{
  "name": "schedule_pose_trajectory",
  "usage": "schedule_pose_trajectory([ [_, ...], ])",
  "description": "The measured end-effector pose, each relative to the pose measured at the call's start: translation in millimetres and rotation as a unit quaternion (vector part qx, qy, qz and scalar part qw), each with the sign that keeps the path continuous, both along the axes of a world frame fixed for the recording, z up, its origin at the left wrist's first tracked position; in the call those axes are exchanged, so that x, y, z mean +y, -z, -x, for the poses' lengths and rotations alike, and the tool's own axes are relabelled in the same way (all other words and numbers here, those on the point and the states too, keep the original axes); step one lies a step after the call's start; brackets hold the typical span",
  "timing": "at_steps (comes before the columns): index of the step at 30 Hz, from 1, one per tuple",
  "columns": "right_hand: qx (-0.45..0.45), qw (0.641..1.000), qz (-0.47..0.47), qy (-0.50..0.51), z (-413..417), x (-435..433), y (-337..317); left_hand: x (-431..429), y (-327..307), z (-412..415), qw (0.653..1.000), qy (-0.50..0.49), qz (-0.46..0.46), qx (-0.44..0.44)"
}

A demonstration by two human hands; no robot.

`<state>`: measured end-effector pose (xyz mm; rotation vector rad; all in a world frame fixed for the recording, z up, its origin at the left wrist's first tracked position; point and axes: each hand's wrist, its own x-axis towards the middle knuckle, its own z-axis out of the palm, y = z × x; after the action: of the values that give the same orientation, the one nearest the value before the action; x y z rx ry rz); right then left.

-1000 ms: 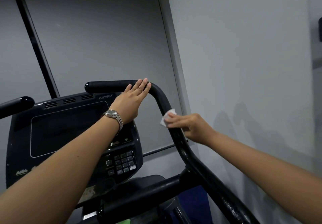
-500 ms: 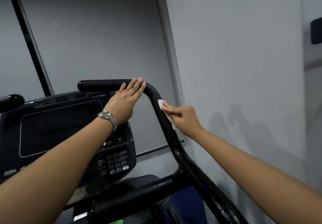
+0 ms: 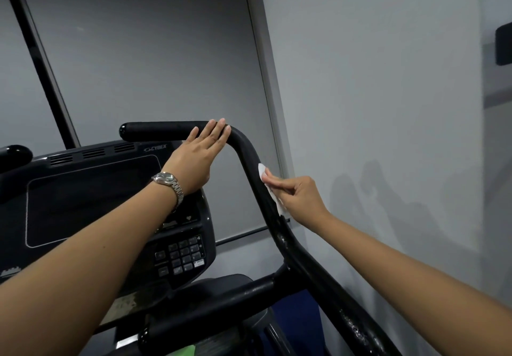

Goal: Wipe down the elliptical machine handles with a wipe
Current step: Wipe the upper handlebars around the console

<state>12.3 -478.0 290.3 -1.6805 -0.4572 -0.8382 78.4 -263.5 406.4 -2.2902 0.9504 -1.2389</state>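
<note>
The black right handle of the elliptical runs level at the top, bends, then slopes down to the lower right. My left hand, a watch on its wrist, lies flat with straight fingers on the handle's bend. My right hand pinches a small white wipe and presses it against the right side of the sloping bar, just below the bend. The rounded tip of the left handle shows at the left edge.
The black console with a dark screen and a keypad sits behind my left arm. A grey wall stands close on the right, and a grey window blind hangs behind the machine. A lower black crossbar joins the handle.
My right hand has slid the wipe up the sloping bar toward the bend, its fingers now lying along the bar. The left hand has stayed flat on the bend.
</note>
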Motion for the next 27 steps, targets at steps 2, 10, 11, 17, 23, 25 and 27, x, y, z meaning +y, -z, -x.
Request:
schedule_pose_trajectory([
  [2,0.012,1.0,0.0,-0.019,6,-3,10,0,2,-1,1.0,-0.002,0.001,-0.007],
  [10,-0.012,0.999,0.03,0.029,1,1,5,0,1,1,1.0,-0.017,-0.005,0.002],
  [11,-0.006,0.999,0.035,0.026,4,-2,11,0,1,0,1.0,-0.018,-0.006,0.002],
  [17,-0.037,0.998,0.042,0.038,-1,4,-11,-2,-1,5,0.999,-0.026,-0.003,0.022],
  [23,-0.018,0.993,0.1,0.056,9,-9,17,-1,-4,6,0.999,-0.024,0.0,0.037],
  [25,-0.028,0.993,0.094,0.058,3,-10,7,-3,-3,6,0.999,-0.027,0.003,0.036],
  [27,-0.044,0.993,0.09,0.059,-2,-3,-4,-3,-3,7,0.999,-0.028,0.001,0.038],
])
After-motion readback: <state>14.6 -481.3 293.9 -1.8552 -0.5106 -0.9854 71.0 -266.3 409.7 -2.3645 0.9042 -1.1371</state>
